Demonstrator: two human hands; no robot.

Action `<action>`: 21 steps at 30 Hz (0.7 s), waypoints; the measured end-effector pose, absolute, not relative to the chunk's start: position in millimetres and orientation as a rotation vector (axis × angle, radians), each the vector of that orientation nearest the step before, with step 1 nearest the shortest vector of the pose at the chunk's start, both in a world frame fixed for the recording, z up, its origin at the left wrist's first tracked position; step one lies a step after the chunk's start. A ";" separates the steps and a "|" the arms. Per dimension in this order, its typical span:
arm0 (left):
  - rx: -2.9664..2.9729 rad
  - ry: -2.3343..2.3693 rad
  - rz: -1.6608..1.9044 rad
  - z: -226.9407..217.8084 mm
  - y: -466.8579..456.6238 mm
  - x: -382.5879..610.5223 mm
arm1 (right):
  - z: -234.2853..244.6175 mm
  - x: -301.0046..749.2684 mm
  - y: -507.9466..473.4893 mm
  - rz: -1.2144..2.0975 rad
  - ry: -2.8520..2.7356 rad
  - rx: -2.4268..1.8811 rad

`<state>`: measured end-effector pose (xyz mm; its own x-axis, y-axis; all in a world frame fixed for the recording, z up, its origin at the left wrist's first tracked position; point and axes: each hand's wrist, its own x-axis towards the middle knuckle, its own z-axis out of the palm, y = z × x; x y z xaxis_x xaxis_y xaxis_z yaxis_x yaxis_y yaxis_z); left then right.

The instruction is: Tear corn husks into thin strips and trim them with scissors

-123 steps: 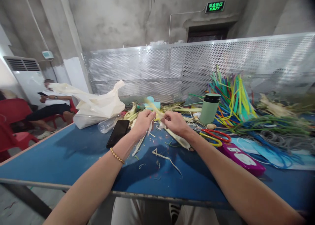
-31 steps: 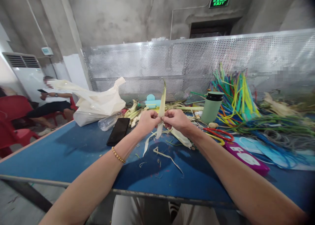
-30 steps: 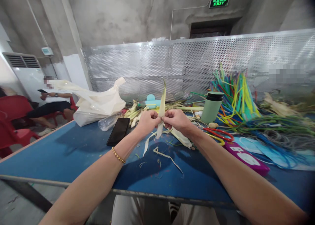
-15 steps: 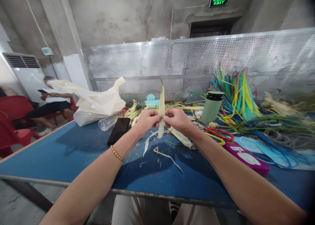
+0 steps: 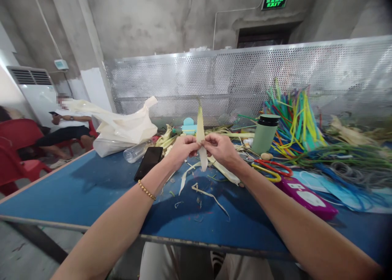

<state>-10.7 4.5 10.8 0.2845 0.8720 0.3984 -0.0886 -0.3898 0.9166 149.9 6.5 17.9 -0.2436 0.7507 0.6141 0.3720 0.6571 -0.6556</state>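
Note:
A pale green corn husk leaf (image 5: 200, 124) stands upright between my hands, its narrow tip pointing up and its wider pale end hanging below the fingers. My left hand (image 5: 185, 147) pinches it at the middle from the left. From the right, my right hand (image 5: 221, 147) pinches it at the same height, the fingertips of both hands close together. Below them a torn husk strip (image 5: 211, 196) and small scraps lie on the blue table (image 5: 116, 202). Another pale husk piece (image 5: 226, 173) lies under my right hand.
Left of my hands are a black phone (image 5: 148, 163), a clear plastic bottle (image 5: 134, 152) and a white plastic bag (image 5: 128, 127). On the right stand a green tumbler (image 5: 265, 136), red-handled scissors (image 5: 277, 167), a purple box (image 5: 306, 196) and colourful strips (image 5: 300, 121). A seated person (image 5: 72, 123) is at far left.
The husk leaf has tilted slightly, its upper part leaning left and its lower end shifting right. Both hands keep their pinch on it. The whole view has shifted a little.

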 end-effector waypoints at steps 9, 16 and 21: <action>1.587 0.641 1.219 13.3 0.4 -9.4 | 13.3 151.9 14.4 0.503 -1.799 -0.940; 1.528 0.619 1.217 13.6 -0.3 -8.9 | 12.9 148.8 8.8 0.411 -1.833 -0.908; 1.491 0.452 1.144 19.3 -8.3 -8.9 | 10.6 153.2 16.0 0.361 -1.751 -0.997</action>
